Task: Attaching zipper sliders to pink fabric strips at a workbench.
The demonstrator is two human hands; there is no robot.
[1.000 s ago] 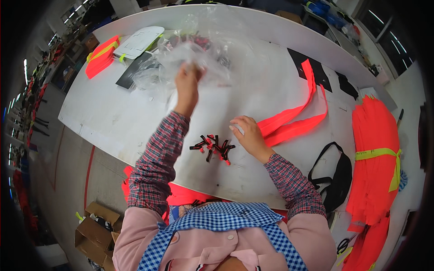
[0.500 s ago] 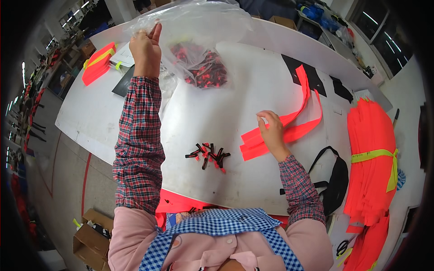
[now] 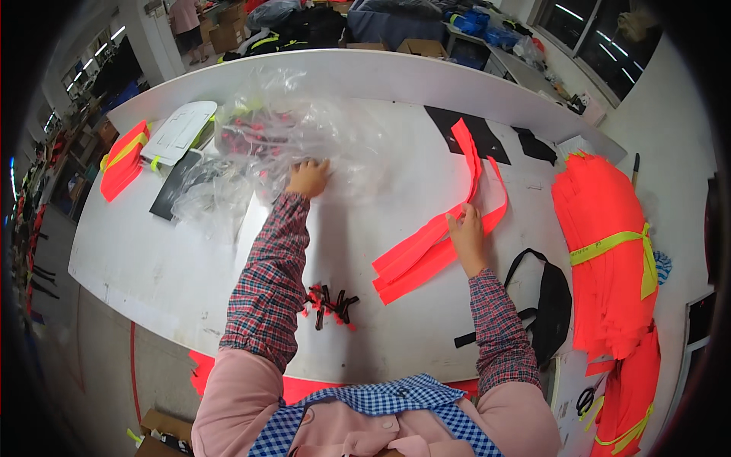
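Observation:
A clear plastic bag [image 3: 346, 145] with small red and black pieces inside lies crumpled on the white table. My left hand [image 3: 308, 179] is at its near side, fingers curled into the plastic; the fingertips are partly hidden. Two long bright orange strips [image 3: 415, 247] lie to the right, joined or overlapping in places. Along their right part my right hand [image 3: 470, 238] has thumb and forefinger drawn together at the edge of the fabric. A small pile of black and red pieces [image 3: 329, 305] sits beside my left sleeve, near the table's front.
A tied stack of orange fabric [image 3: 605, 282] stands at the right, close to a black strapped piece [image 3: 550, 320]. Black flat pieces [image 3: 468, 133] lie at the back. Another orange bundle [image 3: 123, 164] and a white pattern sheet [image 3: 179, 129] are far left. A raised border [image 3: 365, 72] edges the table.
My left hand has come down from high up, and the lifted bag now lies low on the table. My right hand has moved onto the orange strips. The whole view has shifted.

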